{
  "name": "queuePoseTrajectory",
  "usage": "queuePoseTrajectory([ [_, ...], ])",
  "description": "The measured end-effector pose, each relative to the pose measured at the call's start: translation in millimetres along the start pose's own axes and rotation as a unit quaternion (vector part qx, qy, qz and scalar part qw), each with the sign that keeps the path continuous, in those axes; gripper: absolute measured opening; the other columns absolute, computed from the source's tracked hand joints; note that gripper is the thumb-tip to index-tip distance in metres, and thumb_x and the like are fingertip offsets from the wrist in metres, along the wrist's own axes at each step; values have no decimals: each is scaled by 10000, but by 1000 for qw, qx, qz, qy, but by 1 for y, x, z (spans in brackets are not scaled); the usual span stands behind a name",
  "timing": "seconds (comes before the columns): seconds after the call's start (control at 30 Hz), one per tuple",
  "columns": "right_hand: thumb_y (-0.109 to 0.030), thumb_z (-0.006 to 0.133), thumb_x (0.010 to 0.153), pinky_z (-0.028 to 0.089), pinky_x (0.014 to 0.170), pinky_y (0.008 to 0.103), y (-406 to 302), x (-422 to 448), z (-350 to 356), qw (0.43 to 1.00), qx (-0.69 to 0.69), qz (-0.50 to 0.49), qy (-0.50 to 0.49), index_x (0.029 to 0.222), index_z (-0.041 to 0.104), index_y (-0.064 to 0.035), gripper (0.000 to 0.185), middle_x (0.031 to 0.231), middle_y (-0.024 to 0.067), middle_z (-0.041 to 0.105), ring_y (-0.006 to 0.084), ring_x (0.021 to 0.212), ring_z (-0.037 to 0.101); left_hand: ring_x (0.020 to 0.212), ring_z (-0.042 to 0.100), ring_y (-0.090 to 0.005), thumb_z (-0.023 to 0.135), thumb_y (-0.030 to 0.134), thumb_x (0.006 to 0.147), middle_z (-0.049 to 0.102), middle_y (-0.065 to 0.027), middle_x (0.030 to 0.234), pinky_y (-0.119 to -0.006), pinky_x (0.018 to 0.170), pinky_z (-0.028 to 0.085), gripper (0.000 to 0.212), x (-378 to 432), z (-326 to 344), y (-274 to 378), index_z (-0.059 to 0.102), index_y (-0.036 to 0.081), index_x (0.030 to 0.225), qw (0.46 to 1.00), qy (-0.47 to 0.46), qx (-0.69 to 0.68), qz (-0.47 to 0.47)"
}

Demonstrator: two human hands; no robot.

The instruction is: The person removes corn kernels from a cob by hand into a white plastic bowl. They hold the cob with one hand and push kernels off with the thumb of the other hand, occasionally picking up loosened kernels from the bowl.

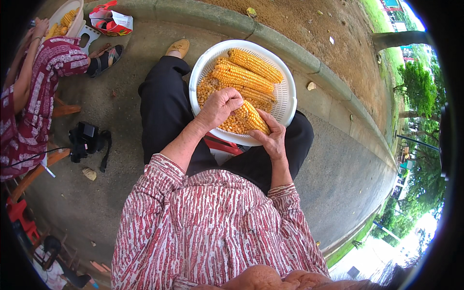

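Observation:
A round white plastic basket [291, 95] with slotted walls rests on my lap. Several dried yellow corn cobs [243, 77] lie in it on a layer of loose corn kernels [232, 125]. My right hand [271, 132] grips the lower end of another corn cob [250, 116], tilted above the kernels near the basket's front. At the cob's upper end is my left hand [223, 105], its thumb and fingers pressed to the kernels; part of that end is hidden under the fingers.
At the left sits another person [40, 76] with a basket of corn [77, 21]. A red and white bag [112, 21] stands by the concrete curb [264, 32]. A black camera [85, 139] with a strap is at the left, near a wooden stool leg [58, 157].

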State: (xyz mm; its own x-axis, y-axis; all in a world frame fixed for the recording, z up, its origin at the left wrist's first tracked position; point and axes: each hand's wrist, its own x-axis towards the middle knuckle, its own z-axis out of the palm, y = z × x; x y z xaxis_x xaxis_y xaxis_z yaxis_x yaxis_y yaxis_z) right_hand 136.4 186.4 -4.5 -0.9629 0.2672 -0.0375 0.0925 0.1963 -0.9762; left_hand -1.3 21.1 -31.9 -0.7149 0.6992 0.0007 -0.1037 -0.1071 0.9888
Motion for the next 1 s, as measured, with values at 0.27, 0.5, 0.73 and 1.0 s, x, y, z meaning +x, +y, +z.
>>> queuePoseTrajectory([
  [0.27, -101, 827, 678, 436, 972, 307, 2, 0, 0, 1000, -16, -9, 0, 1239, 601, 21, 617, 1137, 96, 633, 183, 1076, 582, 686, 548, -82, 545, 155, 968, 561, -13, 810, -237, 598, 501, 175, 2, 0, -12, 608, 1, 916, 996, 14, 83, 42],
  [0.5, -114, 831, 671, 431, 976, 307, 3, 1, 0, 1000, -13, 7, 0, 1232, 609, 16, 617, 1134, 99, 634, 189, 1076, 581, 709, 568, -118, 486, 103, 975, 556, -54, 845, -264, 601, 519, 158, 0, 4, -7, 585, -12, 927, 984, 44, 164, 49],
  [0.73, -121, 834, 668, 432, 971, 306, 5, 1, -1, 1000, -20, -7, -2, 1231, 611, 14, 620, 1135, 102, 632, 189, 1081, 580, 675, 550, -79, 446, 106, 980, 561, -21, 808, -228, 582, 498, 183, 1, 2, -10, 596, 12, 935, 990, 44, 127, 44],
  [1.0, -74, 827, 663, 433, 956, 294, 2, 0, 2, 999, -34, -27, 11, 1247, 600, 12, 633, 1106, 83, 614, 181, 1050, 572, 638, 533, -39, 492, 273, 999, 563, 22, 754, -198, 576, 484, 273, 1, -1, -7, 619, 41, 932, 999, 27, 16, -39],
])
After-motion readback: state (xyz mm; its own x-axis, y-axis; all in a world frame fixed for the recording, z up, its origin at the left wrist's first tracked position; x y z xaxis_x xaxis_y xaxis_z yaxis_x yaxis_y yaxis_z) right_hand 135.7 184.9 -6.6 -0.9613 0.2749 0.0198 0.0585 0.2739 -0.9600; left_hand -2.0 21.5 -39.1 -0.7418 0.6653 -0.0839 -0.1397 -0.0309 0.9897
